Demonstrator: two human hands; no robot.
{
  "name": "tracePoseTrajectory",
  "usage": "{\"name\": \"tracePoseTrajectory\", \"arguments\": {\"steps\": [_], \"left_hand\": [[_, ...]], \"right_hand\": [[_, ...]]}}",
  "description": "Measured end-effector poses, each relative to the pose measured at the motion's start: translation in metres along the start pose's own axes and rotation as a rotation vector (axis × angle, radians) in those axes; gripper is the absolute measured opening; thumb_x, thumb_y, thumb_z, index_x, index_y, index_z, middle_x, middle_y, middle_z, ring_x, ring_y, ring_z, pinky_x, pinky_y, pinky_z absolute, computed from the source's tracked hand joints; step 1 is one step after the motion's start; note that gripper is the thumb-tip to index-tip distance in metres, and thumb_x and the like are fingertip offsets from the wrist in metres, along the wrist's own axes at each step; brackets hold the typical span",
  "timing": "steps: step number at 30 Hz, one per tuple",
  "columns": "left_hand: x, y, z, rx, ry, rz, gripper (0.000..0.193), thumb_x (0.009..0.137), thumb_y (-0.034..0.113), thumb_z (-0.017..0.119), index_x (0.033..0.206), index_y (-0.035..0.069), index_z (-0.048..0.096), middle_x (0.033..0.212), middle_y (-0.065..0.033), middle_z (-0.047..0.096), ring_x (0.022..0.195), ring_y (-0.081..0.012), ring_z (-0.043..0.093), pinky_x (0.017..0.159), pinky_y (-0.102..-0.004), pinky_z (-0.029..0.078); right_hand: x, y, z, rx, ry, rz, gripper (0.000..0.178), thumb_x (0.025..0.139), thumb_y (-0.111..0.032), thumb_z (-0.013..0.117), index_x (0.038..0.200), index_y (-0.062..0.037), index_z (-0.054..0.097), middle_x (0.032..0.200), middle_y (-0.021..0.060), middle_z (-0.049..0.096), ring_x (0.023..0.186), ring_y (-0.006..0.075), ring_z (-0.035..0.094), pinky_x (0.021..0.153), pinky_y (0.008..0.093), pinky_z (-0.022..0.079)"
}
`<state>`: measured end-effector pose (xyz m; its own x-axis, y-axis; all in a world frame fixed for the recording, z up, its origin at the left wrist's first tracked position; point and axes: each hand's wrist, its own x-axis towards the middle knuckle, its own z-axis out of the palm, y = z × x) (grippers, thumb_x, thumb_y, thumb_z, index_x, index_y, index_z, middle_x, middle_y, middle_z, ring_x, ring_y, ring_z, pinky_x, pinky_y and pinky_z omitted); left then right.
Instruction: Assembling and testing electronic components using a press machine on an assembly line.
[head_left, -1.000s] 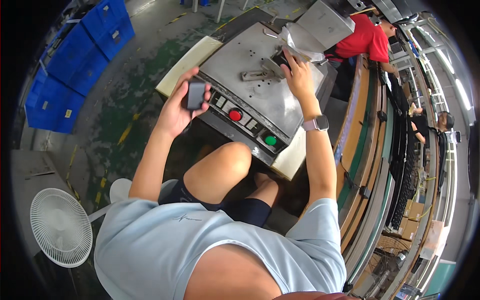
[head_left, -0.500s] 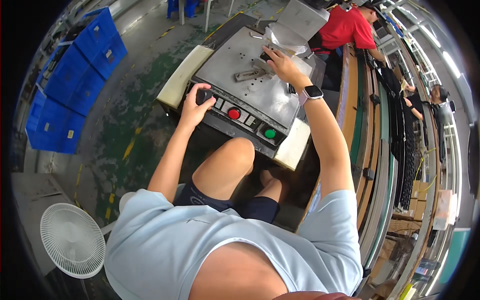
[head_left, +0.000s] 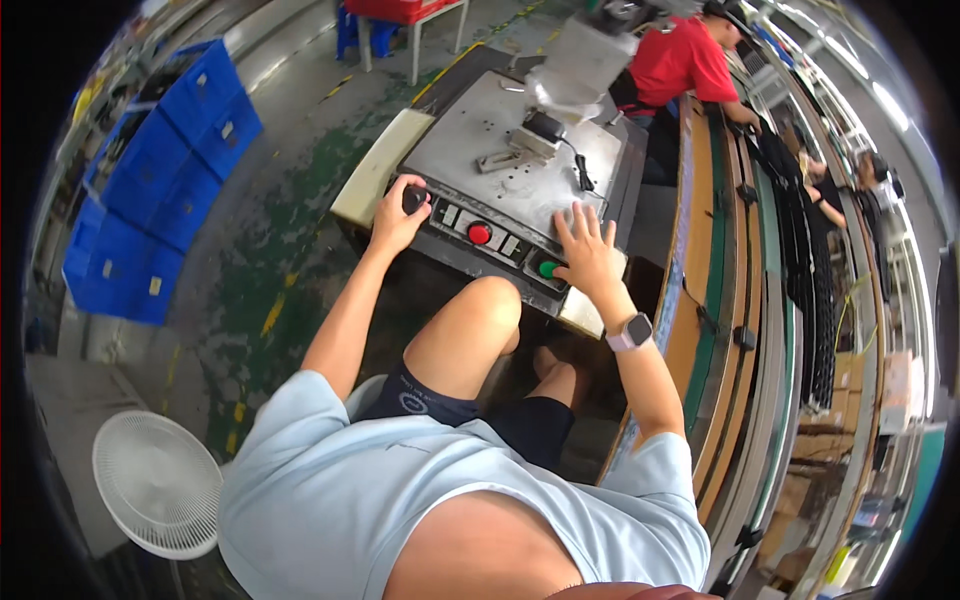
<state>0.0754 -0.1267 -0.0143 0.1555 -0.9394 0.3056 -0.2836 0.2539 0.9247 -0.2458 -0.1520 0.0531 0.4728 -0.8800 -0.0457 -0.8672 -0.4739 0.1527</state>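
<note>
A grey metal machine table point(head_left: 460, 135) stands before me with a control panel along its front. At the panel's left end my left hand point(head_left: 400, 215) is closed around a black knob point(head_left: 414, 199). My right hand point(head_left: 592, 250) is open, fingers spread over the front right corner, with the thumb at the green button point(head_left: 548, 269). A red button point(head_left: 479, 233) sits between the hands. Farther back, a black power adapter point(head_left: 545, 125) rests at the metal fixture point(head_left: 525, 145), its bundled black cable point(head_left: 582, 172) lying to the right. A blurred metal head point(head_left: 585, 70) stands above them.
Blue bins point(head_left: 160, 190) stand at the left, and a white fan point(head_left: 158, 485) is at the lower left. A long conveyor line point(head_left: 735, 300) runs along my right. A co-worker in a red shirt point(head_left: 680, 65) bends over it at the back.
My right hand has moved from the fixture back toward me, down to the green button. The adapter and its cable now show uncovered. My left hand stays at the knob.
</note>
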Motion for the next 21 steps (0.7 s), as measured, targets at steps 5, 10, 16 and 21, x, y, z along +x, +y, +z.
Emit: {"name": "tracePoseTrajectory", "arguments": {"steps": [5, 10, 16, 21], "left_hand": [[0.024, 0.102, 0.05, -0.102, -0.156, 0.112, 0.041, 0.082, 0.013, 0.065, 0.121, 0.008, 0.057, 0.112, -0.01, 0.063, 0.1, -0.0267, 0.059, 0.092, -0.0359, 0.044], [0.009, 0.166, 0.086, -0.44, -0.331, 0.16, 0.048, 0.089, 0.022, 0.061, 0.132, 0.003, 0.051, 0.126, -0.0138, 0.056, 0.114, -0.0282, 0.052, 0.101, -0.0376, 0.038], [-0.07, 0.121, 0.073, 0.218, -0.561, 0.263, 0.04, 0.086, 0.017, 0.063, 0.122, 0.001, 0.054, 0.115, -0.0126, 0.061, 0.104, -0.028, 0.057, 0.097, -0.0365, 0.041], [-0.072, 0.123, 0.08, 0.198, -0.542, 0.249, 0.029, 0.084, 0.009, 0.061, 0.112, 0.001, 0.059, 0.105, -0.0099, 0.064, 0.095, -0.0239, 0.059, 0.09, -0.033, 0.045]], "right_hand": [[0.006, -0.045, -0.052, 0.836, 0.496, -0.211, 0.079, 0.078, -0.027, 0.079, 0.143, -0.0054, 0.039, 0.137, 0.0175, 0.047, 0.122, 0.0254, 0.052, 0.095, 0.0371, 0.046], [-0.044, 0.02, -0.099, 1.548, 0.357, -0.025, 0.027, 0.088, -0.012, 0.07, 0.109, -0.003, 0.057, 0.078, 0.0022, 0.06, 0.064, 0.0074, 0.053, 0.055, 0.0202, 0.043], [-0.234, 0.209, -0.121, 0.311, 0.736, 0.642, 0.035, 0.086, -0.019, 0.07, 0.115, -0.0023, 0.06, 0.101, 0.011, 0.066, 0.082, 0.022, 0.062, 0.076, 0.0332, 0.05], [-0.486, 0.355, -0.043, 0.308, 0.11, 1.542, 0.047, 0.084, -0.029, 0.067, 0.122, -0.0005, 0.062, 0.103, 0.0187, 0.069, 0.089, 0.0312, 0.066, 0.08, 0.0381, 0.052]]}}
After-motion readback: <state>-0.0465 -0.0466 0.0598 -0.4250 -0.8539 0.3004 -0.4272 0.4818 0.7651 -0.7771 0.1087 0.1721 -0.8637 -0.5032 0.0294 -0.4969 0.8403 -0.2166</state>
